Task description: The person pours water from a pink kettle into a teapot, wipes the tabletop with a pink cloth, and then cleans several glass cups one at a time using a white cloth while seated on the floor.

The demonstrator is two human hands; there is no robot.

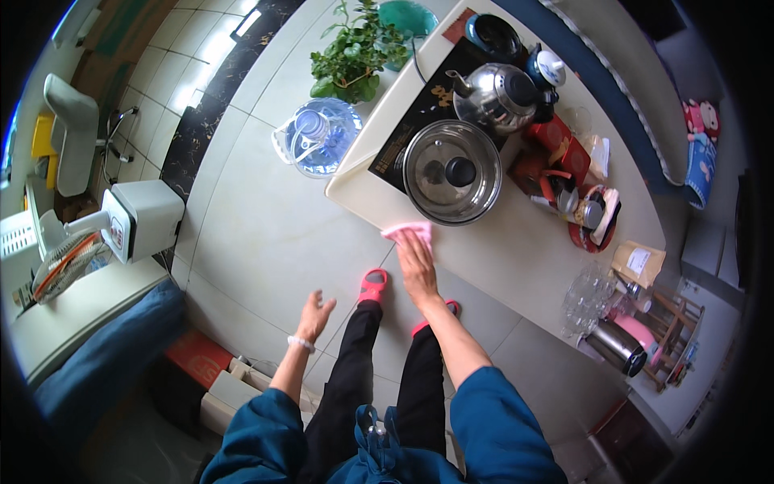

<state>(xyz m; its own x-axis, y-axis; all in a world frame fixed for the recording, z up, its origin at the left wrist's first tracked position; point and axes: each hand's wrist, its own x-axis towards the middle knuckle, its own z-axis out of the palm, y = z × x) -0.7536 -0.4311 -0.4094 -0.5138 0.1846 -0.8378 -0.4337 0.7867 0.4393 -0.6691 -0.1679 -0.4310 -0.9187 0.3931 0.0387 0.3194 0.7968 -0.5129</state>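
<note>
My right hand point(416, 266) presses a pink cloth point(406, 230) at the near edge of the pale tabletop point(502, 260). Just beyond the cloth, a pot with a glass lid point(452, 172) sits partly on a black induction cooker point(396, 145). Behind the pot stands a steel kettle point(493, 97) with a black lid and a curved spout. My left hand point(315, 316) hangs over the tiled floor, fingers apart and nothing in it, with a pale bracelet at the wrist.
Left of the table stand a large clear water bottle point(326, 136) and a leafy plant point(354, 60). Jars, a red box point(559, 145) and a paper pouch point(638, 264) crowd the table's right side. A steel flask point(614, 346) lies near a wooden rack point(680, 323). A fan point(66, 266) is far left.
</note>
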